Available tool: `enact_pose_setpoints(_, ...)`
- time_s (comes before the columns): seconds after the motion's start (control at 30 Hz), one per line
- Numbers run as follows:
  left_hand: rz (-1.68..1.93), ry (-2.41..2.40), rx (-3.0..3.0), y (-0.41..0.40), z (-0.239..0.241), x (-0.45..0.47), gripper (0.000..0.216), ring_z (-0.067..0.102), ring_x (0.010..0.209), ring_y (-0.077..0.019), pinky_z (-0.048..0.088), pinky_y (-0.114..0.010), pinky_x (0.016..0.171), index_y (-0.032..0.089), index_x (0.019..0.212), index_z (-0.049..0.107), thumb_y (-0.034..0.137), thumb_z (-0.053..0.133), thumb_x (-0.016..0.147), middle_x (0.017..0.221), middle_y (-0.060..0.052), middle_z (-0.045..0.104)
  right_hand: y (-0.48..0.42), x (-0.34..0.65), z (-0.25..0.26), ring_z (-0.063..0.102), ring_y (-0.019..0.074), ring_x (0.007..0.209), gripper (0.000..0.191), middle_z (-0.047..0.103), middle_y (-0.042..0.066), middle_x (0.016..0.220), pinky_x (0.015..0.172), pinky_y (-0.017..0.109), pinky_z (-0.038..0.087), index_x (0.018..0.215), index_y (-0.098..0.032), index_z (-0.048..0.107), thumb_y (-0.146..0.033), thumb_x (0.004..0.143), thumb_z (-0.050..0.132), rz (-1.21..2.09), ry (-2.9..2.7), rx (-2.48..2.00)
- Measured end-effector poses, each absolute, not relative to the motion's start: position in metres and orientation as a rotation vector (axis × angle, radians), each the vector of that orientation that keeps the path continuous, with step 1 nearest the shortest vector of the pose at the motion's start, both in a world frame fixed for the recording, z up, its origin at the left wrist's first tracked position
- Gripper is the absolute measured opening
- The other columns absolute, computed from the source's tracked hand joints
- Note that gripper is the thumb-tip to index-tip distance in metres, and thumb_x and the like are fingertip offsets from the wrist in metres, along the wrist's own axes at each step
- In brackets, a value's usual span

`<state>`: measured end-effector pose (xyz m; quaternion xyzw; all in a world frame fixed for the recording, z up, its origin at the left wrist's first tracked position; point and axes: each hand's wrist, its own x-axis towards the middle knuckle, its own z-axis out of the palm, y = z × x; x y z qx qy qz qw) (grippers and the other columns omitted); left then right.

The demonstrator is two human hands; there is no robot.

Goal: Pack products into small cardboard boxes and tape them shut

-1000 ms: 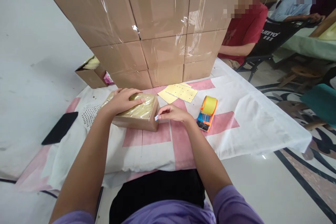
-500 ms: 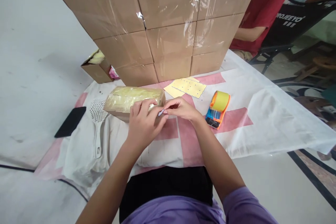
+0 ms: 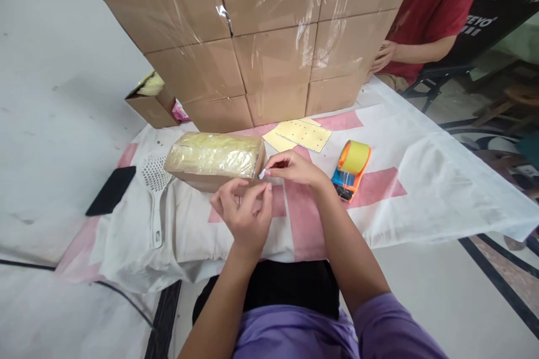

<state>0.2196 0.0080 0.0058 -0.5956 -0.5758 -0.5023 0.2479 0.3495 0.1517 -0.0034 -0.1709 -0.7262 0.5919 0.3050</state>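
Observation:
Between the thumb and fingertips of my right hand is a small white-and-blue strip, too small to identify surely. It hangs by the right end of a brown box whose top shows yellow contents under shiny clear film. My left hand hovers just in front of that box. Its fingers are bent and apart, the thumb near the index finger, and nothing shows in them. Behind my right hand lie pale yellow sheets with small dots. To the right rests a tape dispenser with a yellow roll.
A tall stack of taped cartons stands at the back. Left are a white slotted skimmer, a black flat object and an open small carton. A person in a red shirt sits behind the stack, one hand against it.
My left hand has come off the box, moving down and toward me. My right hand still pinches the small strip. The other person's hand now shows at the carton stack.

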Motion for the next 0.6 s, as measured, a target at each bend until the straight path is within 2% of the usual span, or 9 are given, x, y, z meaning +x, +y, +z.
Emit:
enact_pose_setpoints(0.13, -1.393, -1.599, -1.559, 0.006, -0.022, 0.219, 0.006, 0.053, 0.095, -0.0217, 0.039, -0.038, 0.086, 0.019, 0.083, 0.075, 0.023, 0.075, 0.087, 0.099, -0.008, 0.052, 0.155, 0.348, -0.012, 0.068, 0.0178, 0.08, 0.018, 0.076, 0.004, 0.084, 0.074, 0.028, 0.05, 0.085, -0.016, 0.077, -0.033, 0.084, 0.071, 1.482, -2.032, -0.556)
enact_pose_setpoints(0.2, -1.396, -1.646, -1.495, 0.008, -0.032, 0.211, 0.01, 0.051, 0.098, -0.0235, 0.04, -0.039, 0.088, 0.018, 0.091, 0.073, 0.027, 0.074, 0.087, 0.102, -0.009, 0.05, 0.156, 0.347, -0.016, 0.067, 0.0176, 0.079, 0.018, 0.076, 0.004, 0.082, 0.074, 0.028, 0.049, 0.085, -0.015, 0.077, -0.031, 0.084, 0.069, 1.449, -2.077, -0.589)
enact_pose_setpoints(0.3, -1.378, -1.737, -1.414, 0.012, -0.036, 0.197, 0.043, 0.048, 0.116, -0.0308, 0.04, -0.046, 0.099, 0.016, 0.116, 0.065, 0.039, 0.077, 0.082, 0.119, -0.015, 0.048, 0.157, 0.344, -0.02, 0.064, 0.0166, 0.076, 0.018, 0.075, 0.003, 0.082, 0.071, 0.027, 0.047, 0.085, -0.015, 0.077, -0.031, 0.084, 0.069, 1.43, -2.091, -0.598)
enact_pose_setpoints(0.37, -1.343, -1.787, -1.412, 0.014, -0.032, 0.188, 0.064, 0.041, 0.13, -0.0368, 0.034, -0.053, 0.108, 0.016, 0.129, 0.058, 0.049, 0.078, 0.078, 0.134, -0.019, 0.043, 0.157, 0.343, -0.021, 0.062, 0.0156, 0.074, 0.019, 0.073, 0.003, 0.08, 0.069, 0.026, 0.045, 0.085, -0.014, 0.076, -0.031, 0.084, 0.069, 1.424, -2.08, -0.601)
enact_pose_setpoints(0.53, -1.204, -1.862, -1.557, 0.02, -0.023, 0.183, 0.067, 0.023, 0.147, -0.0452, 0.017, -0.062, 0.118, 0.019, 0.129, 0.058, 0.056, 0.077, 0.076, 0.149, -0.02, 0.035, 0.158, 0.338, -0.024, 0.056, 0.0129, 0.067, 0.019, 0.067, 0.0, 0.072, 0.065, 0.024, 0.041, 0.081, -0.014, 0.073, -0.032, 0.083, 0.07, 1.412, -2.031, -0.598)
enact_pose_setpoints(0.6, -1.22, -1.903, -1.568, 0.022, -0.024, 0.189, 0.078, 0.018, 0.149, -0.0457, 0.013, -0.062, 0.119, 0.019, 0.136, 0.051, 0.056, 0.08, 0.073, 0.151, -0.022, 0.033, 0.158, 0.337, -0.025, 0.055, 0.0123, 0.066, 0.019, 0.066, -0.001, 0.071, 0.064, 0.023, 0.04, 0.08, -0.013, 0.072, -0.032, 0.084, 0.071, 1.399, -2.033, -0.578)
